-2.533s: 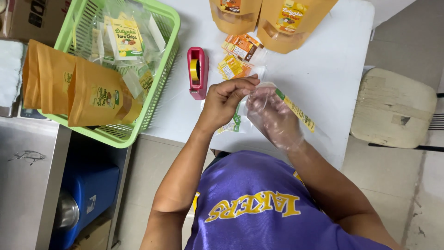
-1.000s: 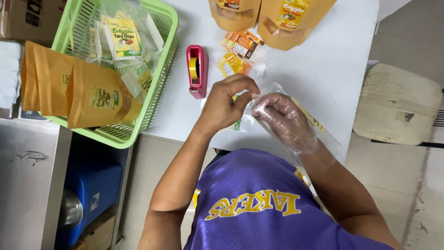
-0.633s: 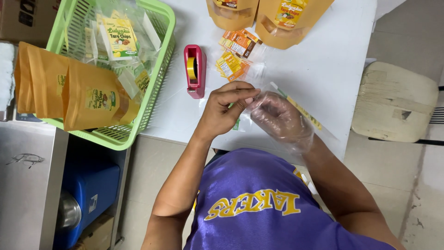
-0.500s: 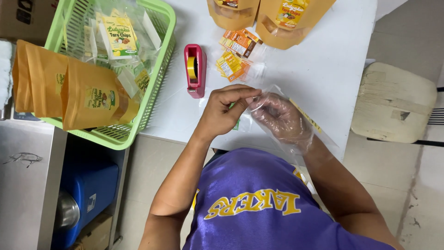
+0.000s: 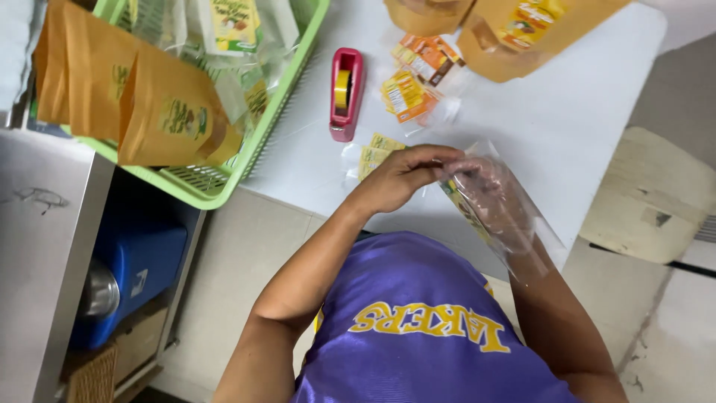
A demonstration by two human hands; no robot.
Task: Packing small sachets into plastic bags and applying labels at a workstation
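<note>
- The clear plastic bag point(image 5: 507, 216) sits low over the white desk point(image 5: 567, 127), at the desk's near edge; the right hand point(image 5: 488, 198) is pushed inside it, fingers curled.
- The left hand point(image 5: 403, 175) pinches the bag's mouth at its 9 o'clock side.
- Small yellow sachets point(image 5: 371, 153) lie just beyond the left hand.
- A red tape dispenser point(image 5: 344, 93) stands at 11 o'clock from the hands.
- A green basket point(image 5: 246, 157) of orange pouches point(image 5: 160, 112) sits at 10 o'clock.
</note>
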